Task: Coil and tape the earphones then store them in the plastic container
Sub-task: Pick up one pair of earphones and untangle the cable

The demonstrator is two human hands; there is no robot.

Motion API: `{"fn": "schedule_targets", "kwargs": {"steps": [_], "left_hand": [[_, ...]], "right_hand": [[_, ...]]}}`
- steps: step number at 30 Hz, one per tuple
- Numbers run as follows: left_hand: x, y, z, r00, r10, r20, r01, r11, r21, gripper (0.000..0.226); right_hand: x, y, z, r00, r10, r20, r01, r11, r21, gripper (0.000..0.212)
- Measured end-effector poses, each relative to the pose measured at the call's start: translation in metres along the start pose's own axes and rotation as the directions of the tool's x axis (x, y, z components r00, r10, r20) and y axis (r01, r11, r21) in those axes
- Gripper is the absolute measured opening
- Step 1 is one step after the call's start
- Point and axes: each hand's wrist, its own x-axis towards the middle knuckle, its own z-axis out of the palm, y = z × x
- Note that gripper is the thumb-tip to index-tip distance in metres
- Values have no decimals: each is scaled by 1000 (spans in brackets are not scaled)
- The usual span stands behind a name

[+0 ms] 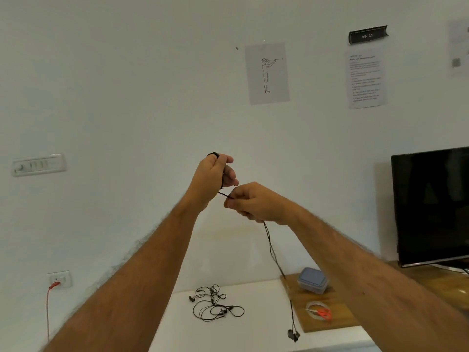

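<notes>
Left hand (215,174) curled round coil start | right hand (250,203) pinches earphone cable (275,260) just below-right | cable hangs down, earbuds over table (253,334) | winding continues, I'd say

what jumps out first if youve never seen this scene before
Two raised bare arms fill the middle: the left hand holds a few black cable loops while the right hand pinches the same earphone cable, which hangs down to earbuds near the white table. Below lie tangled earphones, and at right a lidded plastic container, tape roll and orange scissors on a wooden board.
</notes>
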Motion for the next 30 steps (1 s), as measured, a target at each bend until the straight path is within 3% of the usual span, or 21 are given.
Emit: {"fn": "schedule_targets", "kwargs": {"steps": [9, 12, 18, 23, 30], "left_hand": [[-10, -14, -1, 969, -173, 179, 124, 958, 258, 31], [-15, -14, -2, 949, -197, 246, 143, 965, 221, 38], [-19, -8, 3, 875, -288, 389, 317, 948, -12, 53], [-21, 1, 5, 805, -307, 508, 443, 880, -171, 49], [-23, 15, 14, 805, -200, 559, 436, 838, -328, 44]], "right_hand": [[7, -19, -28, 975, -185, -126, 108, 880, -462, 12], [7, -23, -42, 964, -233, -124, 142, 854, -501, 9], [10, -22, -58, 945, -306, -112, 241, 888, -392, 6], [10, -17, -61, 926, -318, -202, 296, 946, -133, 10], [12, 0, -42, 913, -226, -339, 316, 919, 238, 20]]}}
